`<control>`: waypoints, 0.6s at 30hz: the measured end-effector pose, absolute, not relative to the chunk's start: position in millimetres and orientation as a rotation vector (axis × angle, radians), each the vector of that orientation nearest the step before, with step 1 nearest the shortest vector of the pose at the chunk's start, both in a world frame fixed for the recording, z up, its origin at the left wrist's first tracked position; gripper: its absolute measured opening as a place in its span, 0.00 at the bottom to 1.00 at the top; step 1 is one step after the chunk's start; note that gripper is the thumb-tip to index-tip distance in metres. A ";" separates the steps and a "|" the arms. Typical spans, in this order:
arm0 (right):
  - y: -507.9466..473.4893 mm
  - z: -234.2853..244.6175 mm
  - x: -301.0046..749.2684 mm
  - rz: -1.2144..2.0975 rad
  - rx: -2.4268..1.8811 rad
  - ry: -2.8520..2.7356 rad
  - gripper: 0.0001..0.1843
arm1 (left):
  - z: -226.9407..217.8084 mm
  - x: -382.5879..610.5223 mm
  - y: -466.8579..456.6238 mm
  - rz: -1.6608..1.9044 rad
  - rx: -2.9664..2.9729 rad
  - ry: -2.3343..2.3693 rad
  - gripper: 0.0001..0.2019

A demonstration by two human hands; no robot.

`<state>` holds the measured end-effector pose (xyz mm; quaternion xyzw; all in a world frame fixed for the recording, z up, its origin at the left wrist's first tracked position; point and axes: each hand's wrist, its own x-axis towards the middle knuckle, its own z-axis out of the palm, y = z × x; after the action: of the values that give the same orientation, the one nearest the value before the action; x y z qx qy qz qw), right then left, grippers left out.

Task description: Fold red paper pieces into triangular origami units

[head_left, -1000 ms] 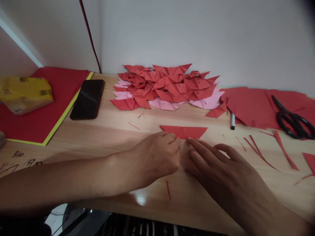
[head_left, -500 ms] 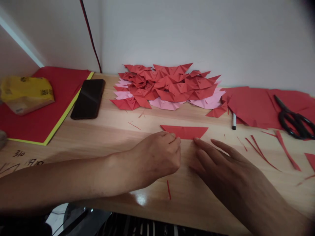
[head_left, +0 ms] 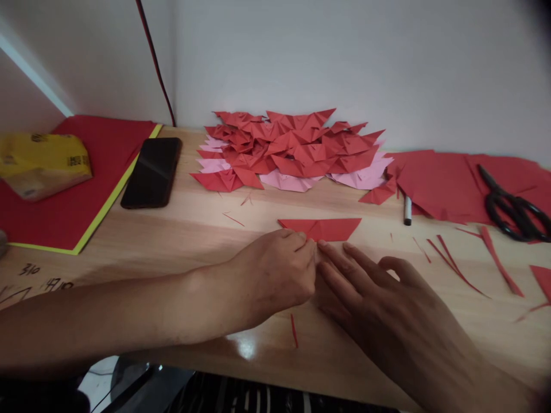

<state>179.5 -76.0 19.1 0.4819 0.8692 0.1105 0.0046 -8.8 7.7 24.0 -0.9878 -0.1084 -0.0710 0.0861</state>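
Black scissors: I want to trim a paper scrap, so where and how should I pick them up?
Probably by the handle loops, coming from the near side with the right hand. The scissors lie flat, partly over red paper sheets, with loops toward the person and the tip pointing away to the left.

A pale wall (head_left: pixel 451 69) rises behind the wooden table (head_left: pixel 193 229)
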 end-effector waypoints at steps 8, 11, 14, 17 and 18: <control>-73.7 20.2 180.6 0.315 1.530 2.755 0.22 | 25.6 -7.7 6.5 -0.182 -2.959 -0.314 0.04; -72.7 20.5 181.1 0.302 1.532 2.784 0.21 | 25.5 -8.0 6.3 -0.182 -2.969 -0.317 0.04; -72.2 20.9 182.7 0.330 1.537 2.805 0.21 | 24.5 -8.9 6.2 -0.203 -2.975 -0.330 0.05; -71.6 22.0 184.9 0.334 1.528 2.818 0.20 | 23.4 -10.0 6.1 -0.257 -2.960 -0.345 0.06; -71.3 22.7 185.7 0.332 1.523 2.823 0.20 | 23.2 -10.3 6.2 -0.274 -2.957 -0.361 0.07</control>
<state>185.7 -71.3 22.7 0.4718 0.8747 0.1029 -0.0415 -10.3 6.2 23.2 -0.9857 -0.1202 -0.0912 0.0748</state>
